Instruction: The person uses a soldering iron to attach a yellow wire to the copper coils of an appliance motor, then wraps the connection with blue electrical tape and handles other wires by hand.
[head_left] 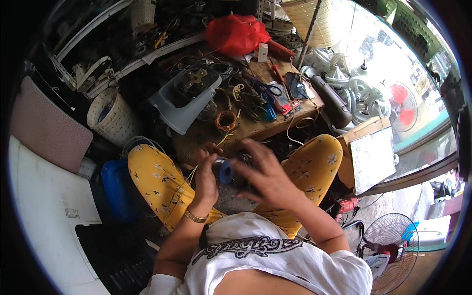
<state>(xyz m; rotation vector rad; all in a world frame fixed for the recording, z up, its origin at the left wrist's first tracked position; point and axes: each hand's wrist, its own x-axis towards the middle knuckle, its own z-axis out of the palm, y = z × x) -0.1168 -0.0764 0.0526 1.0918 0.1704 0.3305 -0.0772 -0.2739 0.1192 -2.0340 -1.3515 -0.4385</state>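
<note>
Between my two hands is a short cylinder (pixel 225 173) with a blue ring-shaped end around a dark hole and a silvery side. Its exact kind is hard to make out. The fingers and thumb of my left hand (pixel 206 177) close on its left side. My right hand (pixel 268 174) is beside it on the right, fingers spread and smeared by motion. Thin yellow wires (pixel 184 189) run down past my left wrist over my leg. Just ahead on the wooden bench (pixel 263 129) sits a ring-shaped copper winding (pixel 226 120) with yellow leads.
The bench holds a grey fan-motor housing (pixel 184 105), blue-handled scissors (pixel 272 89), a phone (pixel 297 86), a soldering iron (pixel 276 72) and a red bag (pixel 236 34). A dark cylinder (pixel 332 101) leans at its right. Left stands a white basket (pixel 113 118); lower right, a fan (pixel 391 250).
</note>
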